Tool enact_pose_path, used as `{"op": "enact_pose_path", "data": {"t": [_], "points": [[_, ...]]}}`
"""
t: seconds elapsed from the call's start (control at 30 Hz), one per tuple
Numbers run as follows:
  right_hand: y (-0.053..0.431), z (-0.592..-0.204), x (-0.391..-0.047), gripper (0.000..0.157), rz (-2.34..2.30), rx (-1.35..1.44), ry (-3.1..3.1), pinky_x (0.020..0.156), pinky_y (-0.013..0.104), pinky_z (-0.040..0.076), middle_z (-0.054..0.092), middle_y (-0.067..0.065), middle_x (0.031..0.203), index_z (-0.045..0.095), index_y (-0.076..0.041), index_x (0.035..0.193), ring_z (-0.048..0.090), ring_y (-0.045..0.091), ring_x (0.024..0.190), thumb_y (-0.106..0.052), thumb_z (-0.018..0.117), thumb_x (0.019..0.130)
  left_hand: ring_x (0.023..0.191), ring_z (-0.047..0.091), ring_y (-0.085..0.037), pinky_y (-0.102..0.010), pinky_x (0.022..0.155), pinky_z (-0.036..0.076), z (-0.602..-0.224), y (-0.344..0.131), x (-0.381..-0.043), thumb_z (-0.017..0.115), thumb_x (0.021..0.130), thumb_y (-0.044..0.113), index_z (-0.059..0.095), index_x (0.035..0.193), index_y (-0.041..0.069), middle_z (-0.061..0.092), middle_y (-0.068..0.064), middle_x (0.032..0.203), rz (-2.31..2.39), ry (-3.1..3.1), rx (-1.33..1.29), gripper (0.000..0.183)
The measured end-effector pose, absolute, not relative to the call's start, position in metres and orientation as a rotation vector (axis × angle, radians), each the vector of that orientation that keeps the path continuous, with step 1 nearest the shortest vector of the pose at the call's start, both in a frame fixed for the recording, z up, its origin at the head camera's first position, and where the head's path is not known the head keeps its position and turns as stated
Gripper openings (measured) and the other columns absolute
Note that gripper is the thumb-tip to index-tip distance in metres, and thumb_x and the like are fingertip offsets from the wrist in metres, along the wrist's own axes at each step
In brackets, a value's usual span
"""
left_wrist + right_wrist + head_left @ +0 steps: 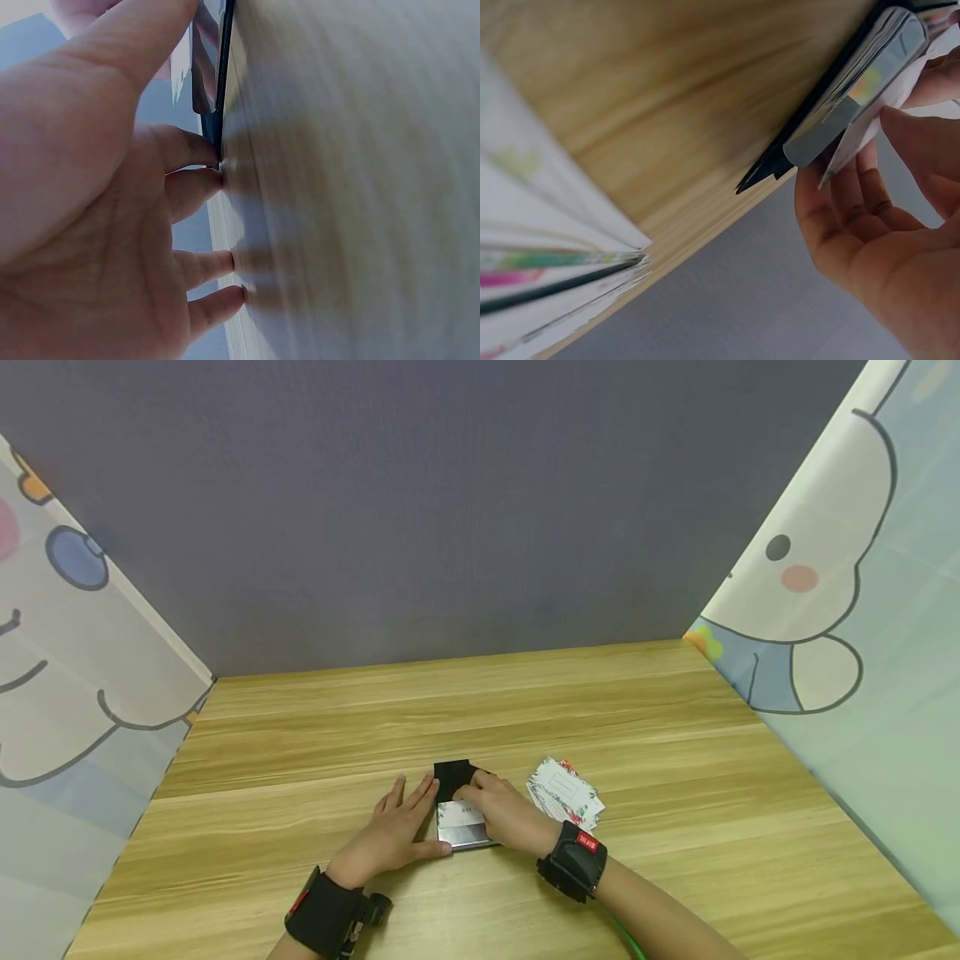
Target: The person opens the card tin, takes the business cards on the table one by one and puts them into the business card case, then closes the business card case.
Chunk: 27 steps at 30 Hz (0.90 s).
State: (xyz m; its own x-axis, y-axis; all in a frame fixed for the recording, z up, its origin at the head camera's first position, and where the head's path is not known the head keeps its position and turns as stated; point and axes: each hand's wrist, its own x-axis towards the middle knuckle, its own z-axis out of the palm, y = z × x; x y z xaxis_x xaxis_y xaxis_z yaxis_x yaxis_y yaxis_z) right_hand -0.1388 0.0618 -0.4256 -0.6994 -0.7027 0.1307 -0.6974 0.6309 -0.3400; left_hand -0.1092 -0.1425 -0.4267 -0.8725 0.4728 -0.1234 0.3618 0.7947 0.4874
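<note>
A card case lies on the wooden table, its black flap spread toward the far side and its shiny silver pocket nearer the body. My right hand pinches a white card with printed leaves, thumb on one face and fingers behind it. That card overlaps the silver pocket at its mouth in the right wrist view. Along the left side of the case, my left hand rests with spread, straight fingers, fingertips on the table by the black edge. Its thumb touches the near left corner.
Right of the case, a fanned pile of white cards with floral prints lies on the table. A dark grey panel rises behind the table. Cartoon-printed sheets stand at both sides.
</note>
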Motion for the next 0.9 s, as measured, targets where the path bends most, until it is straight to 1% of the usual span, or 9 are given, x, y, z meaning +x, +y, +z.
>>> {"op": "enact_pose_path", "data": {"t": [0.2, 0.5, 0.9], "points": [[0.0616, -0.4237, -0.1367, 0.037, -0.492, -1.209, 2.845, 0.074, 0.03, 0.048, 0.058, 0.002, 0.093, 0.065, -0.012, 0.105, 0.05, 0.015, 0.087, 0.008, 0.062, 0.074, 0.132, 0.002, -0.05, -0.069, 0.101, 0.018, -0.4276, -0.1432, -0.11, 0.06, 0.079, 0.052, 0.022, 0.144, 0.003, 0.017, -0.016, 0.152, 0.669, 2.746, 0.651, 0.09], [0.0611, -0.4237, -0.1356, 0.033, -0.43, -1.21, 2.856, 0.071, 0.028, 0.047, 0.058, 0.002, 0.091, 0.067, -0.012, 0.105, 0.048, 0.014, 0.083, 0.004, 0.062, 0.077, 0.132, 0.002, -0.05, -0.07, 0.1, 0.019, -0.4275, -0.1434, -0.1096, 0.06, 0.079, 0.052, 0.022, 0.144, 0.003, 0.017, -0.016, 0.152, 0.667, 2.747, 0.657, 0.09], [0.0639, -0.4235, -0.1333, 0.034, -0.499, -1.185, 2.858, 0.082, 0.037, 0.049, 0.062, 0.005, 0.102, 0.064, -0.009, 0.109, 0.052, 0.019, 0.095, 0.007, 0.056, 0.08, 0.132, 0.003, -0.05, -0.069, 0.101, 0.019, -0.4283, -0.1437, -0.1096, 0.059, 0.079, 0.052, 0.023, 0.144, 0.003, 0.017, -0.016, 0.152, 0.666, 2.75, 0.664, 0.089]]}}
